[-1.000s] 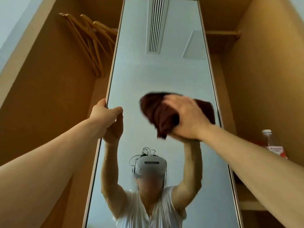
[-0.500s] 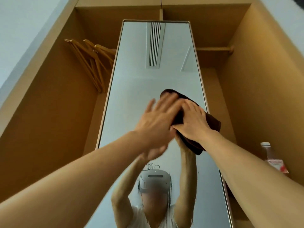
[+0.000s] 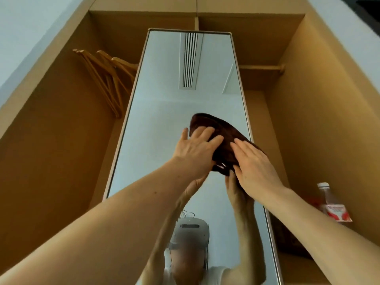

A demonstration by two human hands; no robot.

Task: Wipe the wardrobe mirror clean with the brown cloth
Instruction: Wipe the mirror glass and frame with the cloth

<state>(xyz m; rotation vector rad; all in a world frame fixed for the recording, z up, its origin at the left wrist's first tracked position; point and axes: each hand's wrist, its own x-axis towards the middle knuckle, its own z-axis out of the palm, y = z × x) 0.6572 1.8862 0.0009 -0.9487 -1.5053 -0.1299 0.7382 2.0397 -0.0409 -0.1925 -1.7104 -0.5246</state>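
The brown cloth (image 3: 219,138) is pressed against the wardrobe mirror (image 3: 162,124), near its right edge; it is covered by the left hand (image 3: 195,150) and right hand (image 3: 255,167), side by side, fingers extended flat, nothing gripped; wooden hangers (image 3: 107,83) are hung at left; a bottle (image 3: 331,202) is stood at right.

Both hands lie side by side on the cloth (image 3: 224,138) against the right half of the mirror (image 3: 164,120), the left hand (image 3: 195,149) at the cloth's left edge and the right hand (image 3: 255,165) at its lower right. Hangers (image 3: 107,83) hang in the wardrobe (image 3: 320,112) left of the mirror. A bottle (image 3: 333,204) stands to the right, apparently on a shelf, below a rail (image 3: 261,67).
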